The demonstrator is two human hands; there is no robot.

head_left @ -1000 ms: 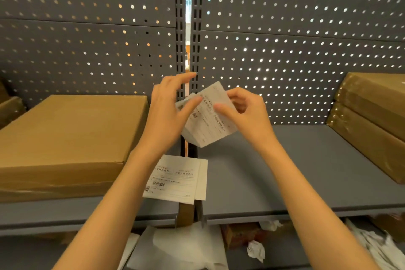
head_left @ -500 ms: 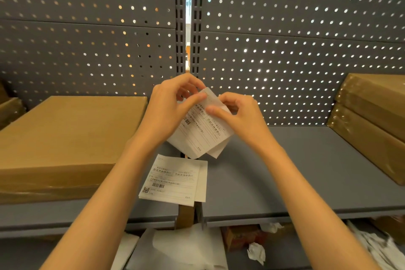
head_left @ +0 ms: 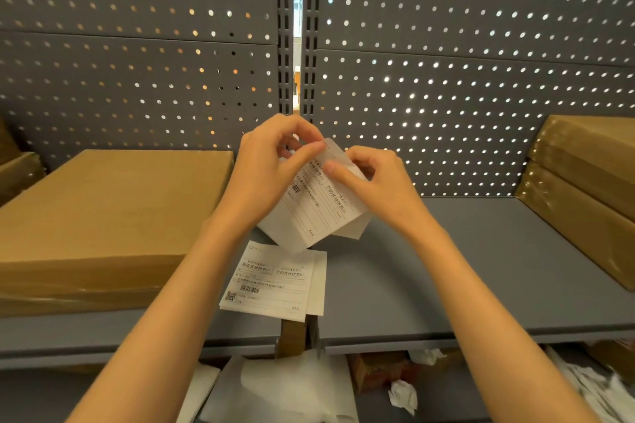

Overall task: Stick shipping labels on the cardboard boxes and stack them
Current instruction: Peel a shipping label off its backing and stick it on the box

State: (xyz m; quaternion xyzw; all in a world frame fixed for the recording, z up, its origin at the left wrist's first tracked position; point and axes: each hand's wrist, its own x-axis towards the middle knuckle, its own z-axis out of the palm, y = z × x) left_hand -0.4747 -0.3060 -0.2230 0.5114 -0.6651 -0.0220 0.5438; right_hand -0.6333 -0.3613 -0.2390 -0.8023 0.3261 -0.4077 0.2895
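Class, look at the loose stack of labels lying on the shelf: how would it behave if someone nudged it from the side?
The stack of labels looks thin and light, so it would probably slide easily on the smooth shelf. Its sheets already sit offset, so they would likely fan apart.

Both forearms are bare to the frame's lower edge — no sleeves, watch or bracelet; the left hand [head_left: 271, 168] and right hand [head_left: 378, 182] are ungloved, ringless, nails short.
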